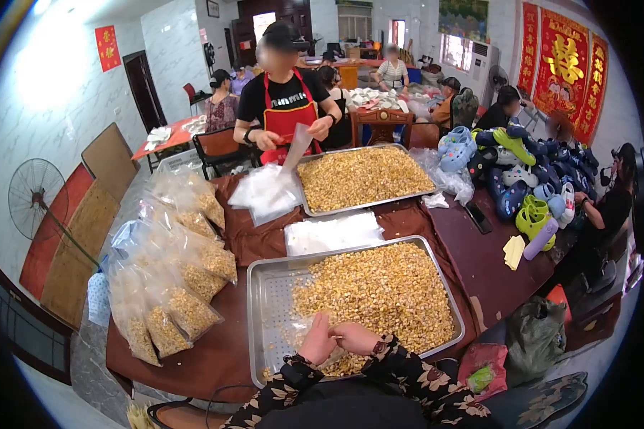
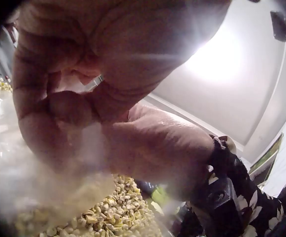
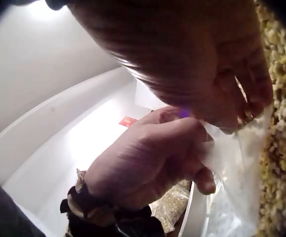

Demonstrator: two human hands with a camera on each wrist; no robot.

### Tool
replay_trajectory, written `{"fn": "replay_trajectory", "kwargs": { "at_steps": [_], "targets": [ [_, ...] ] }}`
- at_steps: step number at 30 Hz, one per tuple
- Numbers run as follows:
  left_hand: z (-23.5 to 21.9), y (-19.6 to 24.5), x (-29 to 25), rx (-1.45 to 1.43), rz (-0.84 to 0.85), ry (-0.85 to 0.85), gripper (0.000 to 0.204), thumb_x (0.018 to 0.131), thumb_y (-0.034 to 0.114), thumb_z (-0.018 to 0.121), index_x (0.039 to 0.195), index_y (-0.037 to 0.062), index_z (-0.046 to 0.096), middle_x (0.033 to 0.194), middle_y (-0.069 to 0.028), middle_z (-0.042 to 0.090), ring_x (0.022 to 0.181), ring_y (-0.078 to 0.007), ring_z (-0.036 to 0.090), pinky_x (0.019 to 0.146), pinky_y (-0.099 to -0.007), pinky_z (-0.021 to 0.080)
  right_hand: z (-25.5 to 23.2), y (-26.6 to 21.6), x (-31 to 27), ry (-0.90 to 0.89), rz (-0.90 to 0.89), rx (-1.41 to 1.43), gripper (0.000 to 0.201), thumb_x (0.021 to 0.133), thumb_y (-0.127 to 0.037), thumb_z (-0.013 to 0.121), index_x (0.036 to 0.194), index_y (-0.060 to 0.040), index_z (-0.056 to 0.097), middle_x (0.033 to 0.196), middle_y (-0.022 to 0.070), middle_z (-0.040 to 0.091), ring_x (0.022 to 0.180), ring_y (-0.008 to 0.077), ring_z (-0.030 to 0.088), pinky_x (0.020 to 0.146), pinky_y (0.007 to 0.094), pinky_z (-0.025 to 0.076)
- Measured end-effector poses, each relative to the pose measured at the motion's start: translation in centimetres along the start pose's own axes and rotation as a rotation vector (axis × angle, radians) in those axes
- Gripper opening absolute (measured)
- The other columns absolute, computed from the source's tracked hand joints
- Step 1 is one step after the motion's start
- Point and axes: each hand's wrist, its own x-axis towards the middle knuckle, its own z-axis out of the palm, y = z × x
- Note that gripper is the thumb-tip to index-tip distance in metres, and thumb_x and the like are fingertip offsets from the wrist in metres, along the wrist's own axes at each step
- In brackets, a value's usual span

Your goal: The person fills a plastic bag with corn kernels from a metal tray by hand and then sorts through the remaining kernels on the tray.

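A metal tray [image 1: 255,314] holds a heap of yellow kernels [image 1: 379,293]; its left part shows bare perforated metal. Over the near side of the tray, my left hand [image 1: 318,342] and right hand [image 1: 358,338] meet at a clear plastic bag [image 3: 237,173]. In the right wrist view the curled fingers of my right hand [image 3: 197,64] pinch the bag's edge, and my left hand [image 3: 148,158] grips it beside them. The left wrist view shows the bag [image 2: 14,163] hanging below my left hand [image 2: 108,54], blurred, with kernels behind it.
Filled bags [image 1: 172,314] stand at the left. Flat empty bags [image 1: 333,232] lie beyond the tray, before a second tray [image 1: 365,179] of kernels. Across the table a person in a red apron [image 1: 288,114] holds a bag. Clogs [image 1: 533,218], a phone [image 1: 478,217] and a purple bottle [image 1: 541,239] are at the right.
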Motion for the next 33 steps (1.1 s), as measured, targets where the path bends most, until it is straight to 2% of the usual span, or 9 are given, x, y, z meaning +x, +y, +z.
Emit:
{"fn": "replay_trajectory", "kwargs": {
  "at_steps": [3, 8, 14, 23, 26, 28, 29, 31, 33],
  "targets": [
    [1.1, -1.7, 0.1, 0.053, 0.082, 0.052, 0.074, 0.075, 0.004, 0.056, 0.141, -0.0009, 0.023, 0.144, -0.0264, 0.026, 0.115, -0.0383, 0.049, 0.075, -0.0351, 0.055, -2.6, -0.3, -1.1, 0.260, 0.123, 0.166, 0.028, 0.083, -0.019, 0.059, 0.106, -0.0036, 0.064, 0.100, 0.0161, 0.065, 0.091, 0.0317, 0.061, 0.083, 0.0378, 0.048],
    [0.4, -1.0, 0.2, -0.064, -0.002, -0.017, 0.073, 0.076, 0.003, 0.054, 0.142, -0.0006, 0.022, 0.146, -0.0257, 0.022, 0.099, -0.0327, 0.060, 0.060, -0.0319, 0.056, -8.0, 4.4, -4.5, 0.670, 0.365, -0.294, 0.040, 0.080, -0.030, 0.066, 0.110, -0.0048, 0.062, 0.111, 0.0181, 0.060, 0.108, 0.0338, 0.052, 0.094, 0.0424, 0.040],
    [1.1, -1.4, 0.6, -0.035, -0.029, -0.050, 0.070, 0.079, 0.005, 0.055, 0.141, -0.0032, 0.023, 0.147, -0.0269, 0.018, 0.087, -0.0293, 0.064, 0.057, -0.0307, 0.055, -9.0, 6.8, -7.2, 0.637, 0.743, -0.385, 0.053, 0.075, -0.037, 0.069, 0.116, -0.0055, 0.058, 0.108, 0.0207, 0.056, 0.107, 0.0366, 0.049, 0.090, 0.0450, 0.041],
    [1.3, -2.4, 0.5, -0.017, -0.004, -0.067, 0.070, 0.079, 0.006, 0.056, 0.140, -0.0041, 0.023, 0.147, -0.0266, 0.019, 0.090, -0.0295, 0.064, 0.058, -0.0305, 0.055, -6.4, 8.1, -5.3, 0.889, 0.520, -0.164, 0.026, 0.079, -0.012, 0.064, 0.103, -0.0028, 0.063, 0.096, 0.0184, 0.057, 0.089, 0.0327, 0.058, 0.080, 0.0400, 0.046],
    [2.4, -4.3, 0.9, 0.360, 0.466, 0.338, 0.071, 0.079, 0.006, 0.056, 0.141, -0.0029, 0.022, 0.147, -0.0268, 0.020, 0.090, -0.0294, 0.063, 0.056, -0.0302, 0.055, -6.7, 9.6, -4.5, 1.096, 0.382, -0.129, 0.021, 0.083, -0.012, 0.061, 0.100, -0.0013, 0.064, 0.088, 0.0136, 0.059, 0.080, 0.0264, 0.059, 0.070, 0.0356, 0.047],
    [0.9, -2.1, 0.5, -0.029, -0.006, -0.059, 0.072, 0.078, 0.005, 0.056, 0.142, -0.0021, 0.021, 0.147, -0.0253, 0.021, 0.090, -0.0294, 0.063, 0.054, -0.0297, 0.054, -7.6, 9.2, -4.5, 0.993, 0.445, 0.452, 0.015, 0.087, -0.011, 0.058, 0.098, -0.0024, 0.061, 0.081, 0.0067, 0.058, 0.070, 0.0171, 0.056, 0.060, 0.0291, 0.045],
    [0.6, -1.5, 0.3, -0.030, 0.002, -0.066, 0.072, 0.078, 0.005, 0.056, 0.142, -0.0021, 0.021, 0.147, -0.0253, 0.021, 0.090, -0.0294, 0.063, 0.054, -0.0297, 0.054, -7.6, 9.1, -4.6, 1.002, 0.450, 0.450, 0.015, 0.087, -0.011, 0.058, 0.098, -0.0024, 0.061, 0.081, 0.0067, 0.058, 0.070, 0.0171, 0.056, 0.060, 0.0291, 0.045],
    [0.2, -0.5, 0.3, -0.227, -0.059, -0.070, 0.068, 0.075, 0.007, 0.057, 0.134, -0.0095, 0.028, 0.141, -0.0335, 0.025, 0.130, -0.0451, 0.028, 0.107, -0.0400, 0.030, -7.7, 8.7, -4.6, 0.800, 0.275, 1.492, 0.010, 0.089, -0.010, 0.055, 0.097, -0.0043, 0.057, 0.080, 0.0026, 0.055, 0.067, 0.0107, 0.052, 0.057, 0.0246, 0.043],
    [0.3, -0.3, 0.3, -0.222, -0.053, -0.068, 0.067, 0.075, 0.006, 0.057, 0.134, -0.0091, 0.029, 0.140, -0.0329, 0.027, 0.129, -0.0449, 0.031, 0.106, -0.0401, 0.033, -7.1, 7.3, -4.4, 0.706, 0.265, 1.630, 0.008, 0.089, -0.010, 0.054, 0.096, -0.0048, 0.054, 0.079, 0.0030, 0.055, 0.068, 0.0115, 0.052, 0.059, 0.0257, 0.045]
  ]
}}
